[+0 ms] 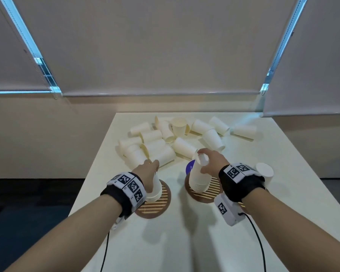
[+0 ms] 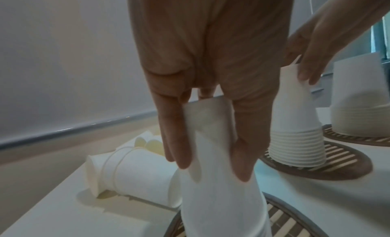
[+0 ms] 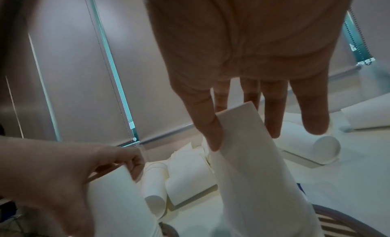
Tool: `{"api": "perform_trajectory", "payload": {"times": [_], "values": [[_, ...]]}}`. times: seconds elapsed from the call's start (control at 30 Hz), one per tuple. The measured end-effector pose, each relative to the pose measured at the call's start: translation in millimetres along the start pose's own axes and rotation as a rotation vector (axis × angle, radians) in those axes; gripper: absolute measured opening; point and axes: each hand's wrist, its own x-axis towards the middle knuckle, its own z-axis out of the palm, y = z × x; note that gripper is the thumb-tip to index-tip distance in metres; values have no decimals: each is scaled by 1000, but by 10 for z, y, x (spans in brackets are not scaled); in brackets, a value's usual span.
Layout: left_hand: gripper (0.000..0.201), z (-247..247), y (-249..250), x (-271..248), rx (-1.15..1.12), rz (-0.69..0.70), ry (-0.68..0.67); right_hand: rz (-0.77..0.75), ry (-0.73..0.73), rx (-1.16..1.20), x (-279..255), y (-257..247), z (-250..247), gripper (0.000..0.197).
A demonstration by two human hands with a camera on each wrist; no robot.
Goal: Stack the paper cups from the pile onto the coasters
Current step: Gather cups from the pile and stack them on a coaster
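Loose white paper cups point(image 1: 165, 138) lie in a pile on the far half of the table. Two round slatted coasters sit nearer me. On the left coaster point(image 1: 155, 208) stands a short stack of upside-down cups point(image 1: 155, 190); my left hand point(image 1: 150, 168) grips its top cup point(image 2: 211, 132) between thumb and fingers. The middle coaster point(image 1: 213, 191) bears a taller stack point(image 1: 198, 179). My right hand point(image 1: 205, 160) pinches the top cup point(image 3: 249, 157) of that stack near its base. A third stack point(image 1: 264, 169) stands behind my right wrist on its own coaster point(image 2: 358, 141).
The pale table point(image 1: 185, 242) ends at a wall with drawn blinds. A purple round disc point(image 1: 190, 167) lies just beyond the middle coaster. Sensor cables trail from both wrists over the table's near part. A single cup point(image 1: 243, 131) lies at the far right.
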Motion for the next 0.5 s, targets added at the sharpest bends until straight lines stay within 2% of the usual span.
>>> {"api": "perform_trajectory", "payload": {"times": [0.17, 0.27, 0.37, 0.43, 0.5], "values": [[56, -10, -2, 213, -37, -10, 66, -8, -27, 24, 61, -10, 9, 63], [59, -74, 18, 269, 8, -37, -1, -5, -22, 90, 90, -33, -59, 65], [69, -311, 35, 365, -73, -42, -60, 4, 45, 148, 199, -48, -188, 64], [64, -510, 109, 468, -132, -23, 48, 9, 94, 142, 302, -61, -273, 57], [49, -652, 253, 608, -134, -31, 164, 33, 122, 140, 408, -74, -328, 50]]}}
